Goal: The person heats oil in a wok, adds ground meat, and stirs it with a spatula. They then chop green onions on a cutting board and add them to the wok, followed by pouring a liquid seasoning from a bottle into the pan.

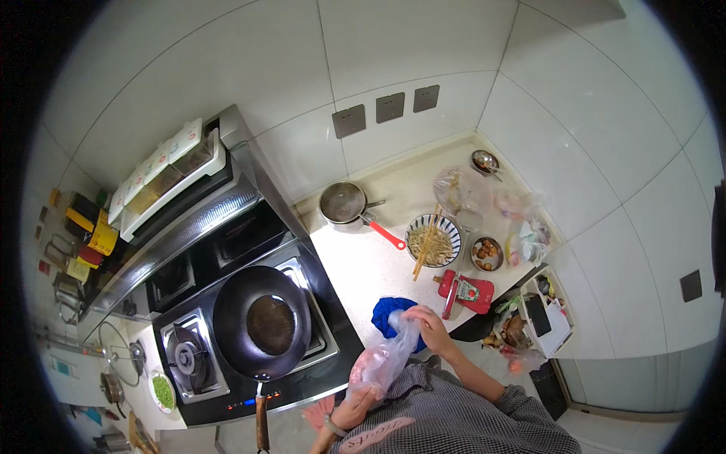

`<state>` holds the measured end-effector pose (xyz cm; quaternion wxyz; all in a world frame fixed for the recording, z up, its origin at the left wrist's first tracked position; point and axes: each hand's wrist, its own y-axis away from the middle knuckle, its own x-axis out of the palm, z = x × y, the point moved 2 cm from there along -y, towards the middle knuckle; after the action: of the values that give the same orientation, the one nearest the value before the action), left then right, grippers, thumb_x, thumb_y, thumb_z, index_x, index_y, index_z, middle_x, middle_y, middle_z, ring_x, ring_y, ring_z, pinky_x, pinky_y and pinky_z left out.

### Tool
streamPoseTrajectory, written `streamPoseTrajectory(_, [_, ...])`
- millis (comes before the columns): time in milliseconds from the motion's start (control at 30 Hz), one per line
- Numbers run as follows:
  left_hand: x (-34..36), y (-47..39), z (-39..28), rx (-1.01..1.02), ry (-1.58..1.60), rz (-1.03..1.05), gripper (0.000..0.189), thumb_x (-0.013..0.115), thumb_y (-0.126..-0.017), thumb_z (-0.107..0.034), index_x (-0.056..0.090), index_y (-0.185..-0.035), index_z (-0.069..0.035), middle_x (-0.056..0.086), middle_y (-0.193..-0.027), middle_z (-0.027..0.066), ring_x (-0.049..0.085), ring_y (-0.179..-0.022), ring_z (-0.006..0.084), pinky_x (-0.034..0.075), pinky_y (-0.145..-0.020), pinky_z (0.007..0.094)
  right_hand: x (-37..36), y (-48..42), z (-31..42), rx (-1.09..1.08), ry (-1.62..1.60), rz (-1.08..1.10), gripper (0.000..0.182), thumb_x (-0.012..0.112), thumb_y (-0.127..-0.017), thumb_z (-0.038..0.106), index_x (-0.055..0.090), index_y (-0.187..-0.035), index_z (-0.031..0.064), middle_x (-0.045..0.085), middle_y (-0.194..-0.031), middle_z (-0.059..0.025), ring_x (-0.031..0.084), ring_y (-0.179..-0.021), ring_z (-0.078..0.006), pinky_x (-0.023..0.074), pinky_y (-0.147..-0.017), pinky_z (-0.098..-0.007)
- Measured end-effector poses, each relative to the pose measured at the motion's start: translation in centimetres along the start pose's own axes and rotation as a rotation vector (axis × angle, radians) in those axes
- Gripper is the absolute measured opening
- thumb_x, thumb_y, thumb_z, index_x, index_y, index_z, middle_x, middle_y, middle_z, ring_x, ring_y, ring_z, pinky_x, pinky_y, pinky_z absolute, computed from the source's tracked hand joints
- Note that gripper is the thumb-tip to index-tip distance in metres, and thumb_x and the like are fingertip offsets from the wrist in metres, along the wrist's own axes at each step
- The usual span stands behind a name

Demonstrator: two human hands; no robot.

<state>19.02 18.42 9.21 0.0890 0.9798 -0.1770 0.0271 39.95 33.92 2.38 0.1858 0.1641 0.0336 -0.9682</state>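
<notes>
My left hand (pixel 357 406) grips the lower end of a clear plastic bag (pixel 385 360) that has something pink in or behind it. Up at the bag's narrow end, my right hand (pixel 430 329) pinches the plastic between thumb and fingers. A blue bag or cloth (pixel 391 312) lies beneath that end, at the counter's front edge. To the left, a dark wok (pixel 227 318) with a wooden handle sits on the gas stove, some brown liquid in its bottom. A striped bowl (pixel 433 241) of pale shredded food, with chopsticks across it, stands beyond my hands.
A red packet (pixel 476 292) and a small bowl of brown pieces (pixel 486 253) are on the counter. Farther back stand a strainer (pixel 342 202) with a red handle and a covered plate (pixel 463 190). A plate of chopped greens (pixel 163 391) lies left of the stove. The range hood (pixel 210 227) overhangs the stove's back.
</notes>
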Motion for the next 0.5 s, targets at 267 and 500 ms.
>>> streamPoseTrajectory(267, [-0.5,2.0,0.2,-0.066,-0.163,-0.081,0.023,0.036,-0.099,-0.014,0.049,-0.086,-0.001,0.047,-0.081,0.0033,0.046,-0.079,0.0147,0.039,-0.074,0.0264,6.5,0.3,-10.7,0.092,0.43,0.07,0.04,0.064,-0.077,0.022,0.059,-0.115,0.0119,0.053,-0.118,-0.0166,0.059,-0.095,-0.032,0.0458,-0.088,-0.0381])
streamPoseTrajectory(500, [0.1,1.7,-0.5,-0.06,-0.104,-0.106,0.025,0.036,-0.099,-0.017,0.049,-0.084,-0.002,0.048,-0.082,0.0047,0.046,-0.081,0.0158,0.039,-0.077,0.0272,-2.5,-7.1,4.9,0.244,-0.298,-0.327,0.034,0.061,-0.078,0.014,0.06,-0.109,-0.0006,0.065,-0.093,-0.0103,0.06,-0.085,-0.0151,0.0488,-0.078,-0.0281])
